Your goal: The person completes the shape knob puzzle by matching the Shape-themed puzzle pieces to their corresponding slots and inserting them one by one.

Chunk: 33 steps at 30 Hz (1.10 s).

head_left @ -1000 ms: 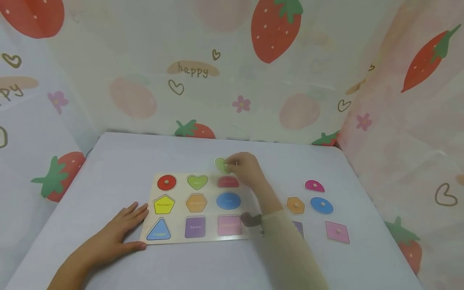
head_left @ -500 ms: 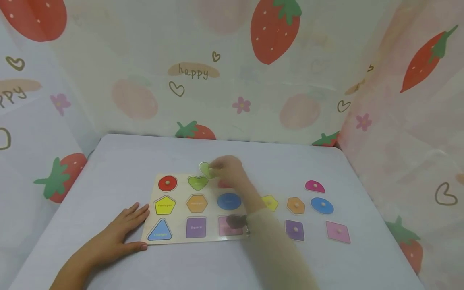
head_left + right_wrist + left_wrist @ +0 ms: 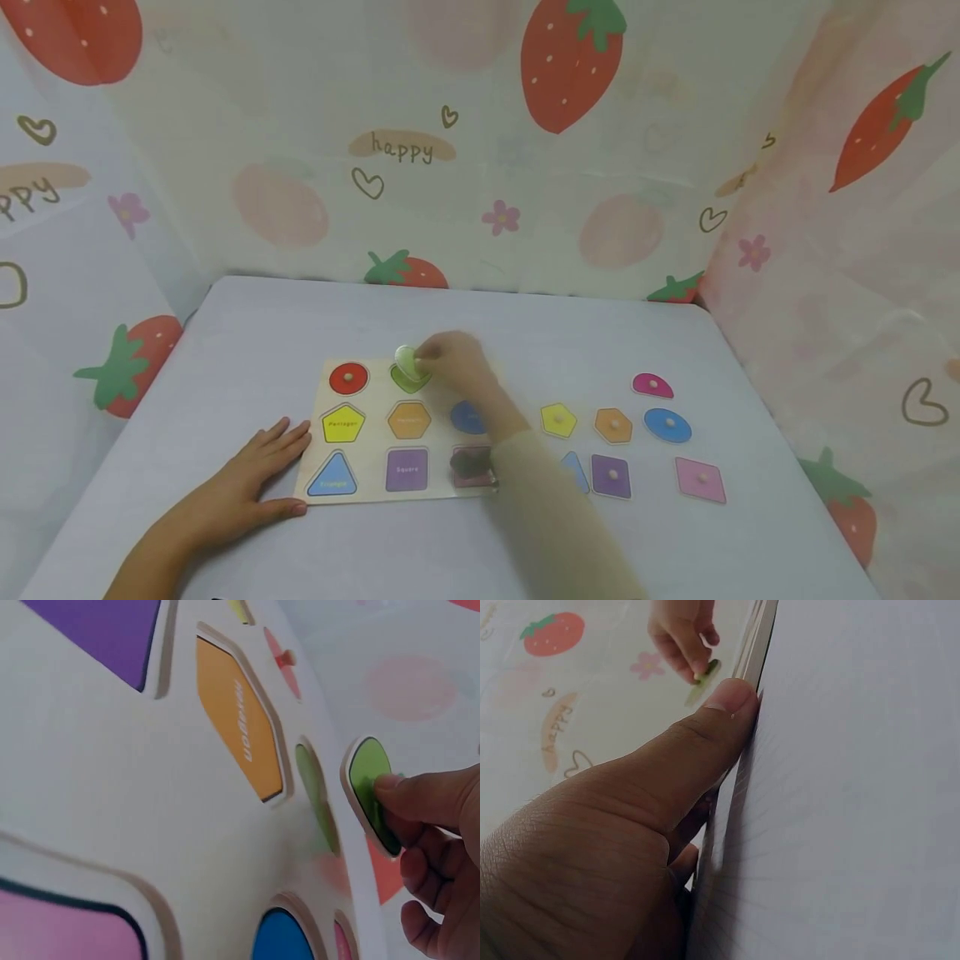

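A green heart piece [image 3: 406, 362] is pinched between the thumb and fingers of my right hand [image 3: 456, 363], tilted, just above the back part of the green heart recess [image 3: 409, 382] on the cream board [image 3: 373, 392]. In the right wrist view the piece [image 3: 369, 765] stands apart from the board's surface, the thumb of the right hand [image 3: 439, 825] on its face. My left hand [image 3: 240, 479] lies flat with spread fingers at the board's left edge. The left wrist view shows the left hand's [image 3: 630, 802] thumb against that edge.
A red circle [image 3: 348, 378] with a knob sits in the board's back left recess. Right of the board lie loose knobbed pieces: yellow pentagon [image 3: 558, 421], orange hexagon [image 3: 613, 426], blue oval [image 3: 667, 425], magenta half circle [image 3: 652, 385], purple square [image 3: 611, 477], pink piece [image 3: 701, 480] and blue triangle [image 3: 576, 472].
My right hand has moved left with the green heart, from behind the half-circle recess to over the heart recess. The yellow pentagon and blue triangle have come into view. The left hand has stayed in place.
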{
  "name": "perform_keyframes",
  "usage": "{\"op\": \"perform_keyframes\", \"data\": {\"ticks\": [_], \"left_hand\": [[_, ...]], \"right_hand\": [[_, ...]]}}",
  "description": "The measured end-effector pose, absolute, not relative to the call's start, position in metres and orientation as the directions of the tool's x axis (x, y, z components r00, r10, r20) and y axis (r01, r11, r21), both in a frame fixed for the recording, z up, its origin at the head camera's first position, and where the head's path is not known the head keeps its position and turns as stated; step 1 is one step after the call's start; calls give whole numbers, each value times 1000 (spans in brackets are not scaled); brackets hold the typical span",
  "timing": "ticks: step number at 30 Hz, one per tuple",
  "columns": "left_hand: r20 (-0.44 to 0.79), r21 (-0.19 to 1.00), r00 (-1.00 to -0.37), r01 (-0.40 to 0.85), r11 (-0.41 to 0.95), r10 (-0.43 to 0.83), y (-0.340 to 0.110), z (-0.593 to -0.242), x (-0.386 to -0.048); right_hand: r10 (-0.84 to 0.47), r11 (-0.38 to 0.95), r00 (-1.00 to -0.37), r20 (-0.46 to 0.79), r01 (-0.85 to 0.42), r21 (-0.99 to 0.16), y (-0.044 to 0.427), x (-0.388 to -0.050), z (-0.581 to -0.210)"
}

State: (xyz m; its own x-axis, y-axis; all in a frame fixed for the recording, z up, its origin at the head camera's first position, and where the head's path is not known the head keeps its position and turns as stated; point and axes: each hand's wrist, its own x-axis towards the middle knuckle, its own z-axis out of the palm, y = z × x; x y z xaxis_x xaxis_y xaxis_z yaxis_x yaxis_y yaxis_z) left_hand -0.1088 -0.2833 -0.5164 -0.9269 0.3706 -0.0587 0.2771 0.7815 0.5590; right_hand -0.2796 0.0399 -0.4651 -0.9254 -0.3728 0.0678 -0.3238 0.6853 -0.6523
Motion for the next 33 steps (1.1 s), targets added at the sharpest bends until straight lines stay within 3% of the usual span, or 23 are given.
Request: {"op": "perform_keyframes", "data": {"ticks": [6,18,33], "left_hand": [[-54,573,-926,278,771,373,-283,-516,-109],[-47,566,-925,287,773,378,-283,-515,-108],[-93,582,-929,241,776,358,-282,-514,-110]], "right_hand": [[-367,731,-930,22,-303,-612,35,-281,-471],[-391,744,-919,47,-346,-572,31,-279,-475],[-335,782,-941,-43,-252,-570,25,-277,-482]]}}
